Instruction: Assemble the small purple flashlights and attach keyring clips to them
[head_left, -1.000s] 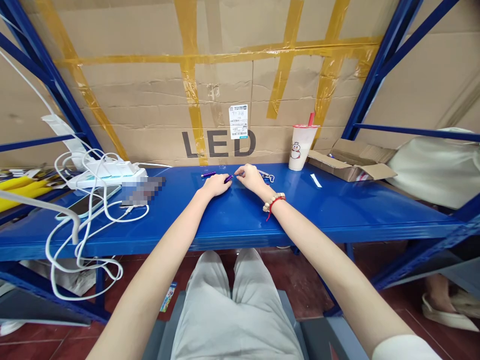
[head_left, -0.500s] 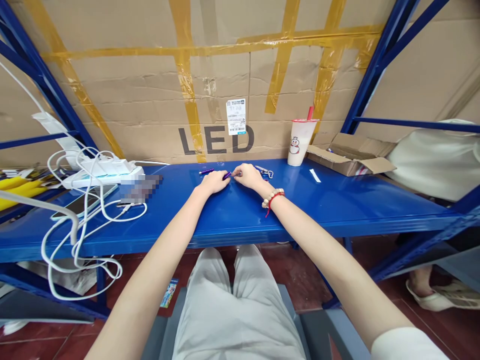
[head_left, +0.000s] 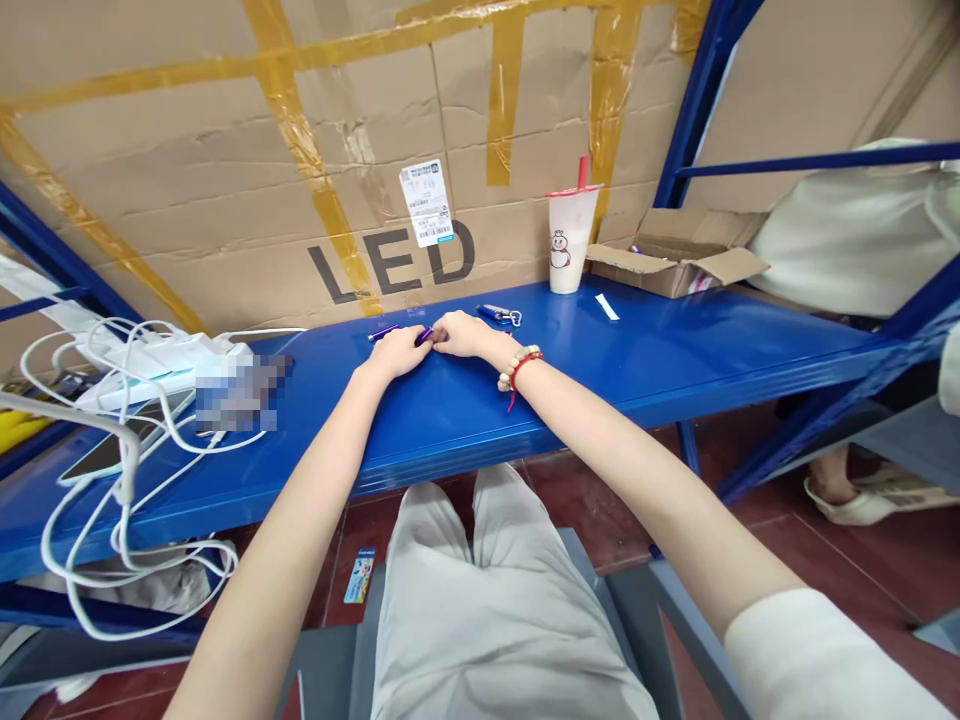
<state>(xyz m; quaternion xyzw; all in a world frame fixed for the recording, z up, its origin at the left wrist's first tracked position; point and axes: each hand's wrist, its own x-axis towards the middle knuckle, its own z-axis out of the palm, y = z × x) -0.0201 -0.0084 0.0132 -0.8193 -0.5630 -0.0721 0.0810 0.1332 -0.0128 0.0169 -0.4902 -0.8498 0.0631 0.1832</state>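
Note:
My left hand rests on the blue tabletop, closed around a slim, shiny purple pen-like piece. Right beside it, my right hand has its fingers pinched at that piece's near end; whatever is between the fingertips is too small to make out. Behind my left hand lies another slim purple pen-like piece, partly covered by the fingers. A dark blue item with a metal clip, like a keychain, lies just beyond my right hand. A beaded bracelet and red cord circle my right wrist.
A drink cup with a red straw stands behind, near an open cardboard box and a white paper strip. Tangled white cables, a power strip and phones occupy the left. A large cardboard sheet backs the table.
The camera view has tilted and swung right, so the table and its items appear shifted left and slanted. Both hands stay together at the purple piece, with little visible finger movement.

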